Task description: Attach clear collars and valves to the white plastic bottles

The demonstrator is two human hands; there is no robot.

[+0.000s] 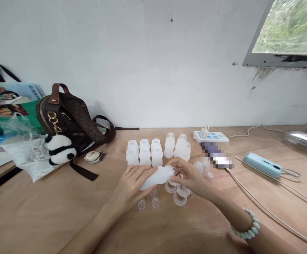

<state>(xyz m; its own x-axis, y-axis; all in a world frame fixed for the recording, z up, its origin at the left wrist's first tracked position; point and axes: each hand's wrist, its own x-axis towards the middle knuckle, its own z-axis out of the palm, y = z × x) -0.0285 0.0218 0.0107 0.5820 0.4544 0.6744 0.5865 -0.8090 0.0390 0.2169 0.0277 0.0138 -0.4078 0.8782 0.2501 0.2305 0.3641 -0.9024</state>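
Observation:
A frosted white baby bottle (157, 177) lies tilted sideways in my left hand (132, 183), whose fingers wrap round its body. At the bottle's neck, on the right, my right hand (189, 176) is closed with thumb and fingers round a clear ring (175, 170); my fingers partly hide it. Below the bottle, several clear nipples (155, 202) sit on the table. Clear rings (180, 199) lie under and beside my right hand. Behind stand rows of open white bottles (144, 155) and, to their right, several bottles with clear domed caps (169, 145).
Loose clear caps (205, 164) lie right of my right hand. Farther right are a phone (215, 154), a power strip (211, 136), a blue power bank (262, 165) and white cables. At left are a brown backpack (71, 120), a panda charm (61, 150) and a watch (94, 157).

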